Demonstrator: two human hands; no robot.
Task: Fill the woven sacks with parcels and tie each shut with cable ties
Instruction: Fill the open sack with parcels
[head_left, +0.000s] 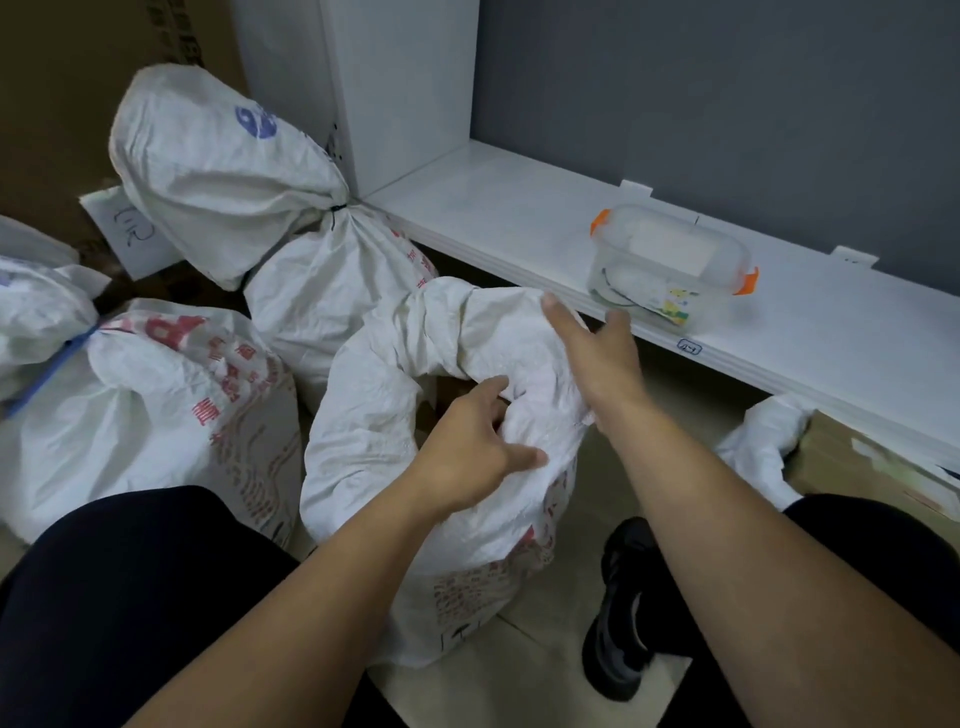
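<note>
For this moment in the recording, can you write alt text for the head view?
A person's left hand grips the gathered neck of an untied white woven sack while the right hand, fingers straight, lies on its fabric. Two tied sacks stand behind; a clear plastic box sits on a white shelf.

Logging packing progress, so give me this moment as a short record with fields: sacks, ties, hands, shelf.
open sack: white woven sack in the middle, mouth untied, top rolled over
tied sacks: back sack shut with black tie; left sack shut with blue tie
left hand: left hand grips the open sack's rim
right hand: right hand open, fingers straight, by the rim
shelf: white shelf holds clear box with orange clips
</note>
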